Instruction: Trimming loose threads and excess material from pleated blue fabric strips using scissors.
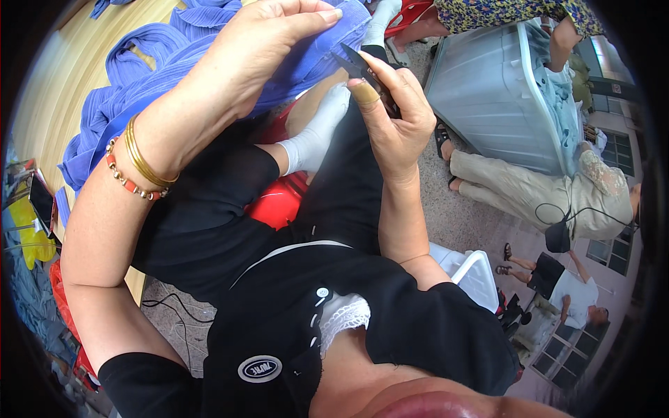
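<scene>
My left hand [279, 35] is at the top of the view, thumb and fingers pinched on a ribbed violet-blue garment [324, 45]. Its cloth spreads left in folds over a pale wooden table. Close to the garment's right edge, my right hand [401, 115] grips small black thread snips [359, 67], with the blades pointing up and left toward the cloth. I cannot tell whether the blades touch it. A tan covering wraps my right thumb. Part of the snips is hidden behind my fingers.
The wooden table [59, 115] lies on the left, with heaped cloth and a yellow item below it. At the right stands a large pale-blue bin [481, 104] holding light-blue cloth. A white basket [477, 279] is by my right elbow. Several people are nearby; cables [178, 306] run across the floor.
</scene>
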`<state>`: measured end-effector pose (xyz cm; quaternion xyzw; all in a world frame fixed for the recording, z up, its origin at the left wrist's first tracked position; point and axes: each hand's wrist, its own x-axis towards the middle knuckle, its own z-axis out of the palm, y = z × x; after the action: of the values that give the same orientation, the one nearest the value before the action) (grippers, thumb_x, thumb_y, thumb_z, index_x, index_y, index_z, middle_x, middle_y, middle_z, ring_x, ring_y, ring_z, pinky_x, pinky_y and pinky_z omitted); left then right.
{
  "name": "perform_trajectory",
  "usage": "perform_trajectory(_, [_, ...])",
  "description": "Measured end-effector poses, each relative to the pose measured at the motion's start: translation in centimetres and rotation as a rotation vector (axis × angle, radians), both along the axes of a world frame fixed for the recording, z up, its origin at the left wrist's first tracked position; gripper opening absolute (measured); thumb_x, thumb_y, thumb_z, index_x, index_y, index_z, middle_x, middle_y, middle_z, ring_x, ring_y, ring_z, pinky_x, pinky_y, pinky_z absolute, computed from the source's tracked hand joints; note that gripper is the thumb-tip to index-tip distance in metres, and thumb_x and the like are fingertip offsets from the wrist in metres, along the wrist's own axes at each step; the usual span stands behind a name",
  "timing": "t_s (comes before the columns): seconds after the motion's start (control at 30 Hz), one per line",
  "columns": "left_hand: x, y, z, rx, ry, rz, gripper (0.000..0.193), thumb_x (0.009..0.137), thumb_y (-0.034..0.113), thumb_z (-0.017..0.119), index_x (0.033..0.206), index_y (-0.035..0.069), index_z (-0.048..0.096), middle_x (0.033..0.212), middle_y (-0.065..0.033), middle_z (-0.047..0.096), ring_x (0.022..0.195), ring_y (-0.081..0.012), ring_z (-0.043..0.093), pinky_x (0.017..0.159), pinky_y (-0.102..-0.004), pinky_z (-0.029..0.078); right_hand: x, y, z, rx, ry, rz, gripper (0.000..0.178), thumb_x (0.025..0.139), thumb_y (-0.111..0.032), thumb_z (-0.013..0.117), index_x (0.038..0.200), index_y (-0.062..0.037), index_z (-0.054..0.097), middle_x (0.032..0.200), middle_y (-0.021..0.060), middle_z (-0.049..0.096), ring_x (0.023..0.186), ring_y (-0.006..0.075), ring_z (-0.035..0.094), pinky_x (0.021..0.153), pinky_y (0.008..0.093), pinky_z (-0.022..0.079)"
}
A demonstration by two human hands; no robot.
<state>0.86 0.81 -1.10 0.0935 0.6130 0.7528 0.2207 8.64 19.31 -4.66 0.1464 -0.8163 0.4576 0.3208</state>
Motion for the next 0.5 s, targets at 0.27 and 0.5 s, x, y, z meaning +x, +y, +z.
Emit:
perform_trajectory(0.27, [-0.05,0.17,-0.1,0.033,0.04,0.001,0.023,0.093,0.025,0.065,0.107,0.007,0.067,0.097,-0.0008,0.07,0.089,-0.007,0.065,0.082,-0.021,0.049,0.06,0.41,0.11,0.061,0.015,0.009,0.035,0.081,-0.014,0.079,0.113,-0.0017,0.07,0.073,-0.0033,0.047,0.063,0.0053,0.04,0.054,0.02,0.029])
perform_trajectory(0.5, [0.03,0.2,-0.04,0.031,-0.03,-0.029,0.023,0.094,0.025,0.065,0.107,0.007,0.067,0.098,-0.0007,0.069,0.09,-0.0068,0.064,0.082,-0.0213,0.049,-0.12,0.58,-0.02,0.09,0.058,-0.004,0.043,0.068,-0.009,0.084,0.11,-0.0057,0.072,0.068,-0.0007,0.046,0.056,0.0069,0.04,0.048,0.0233,0.03])
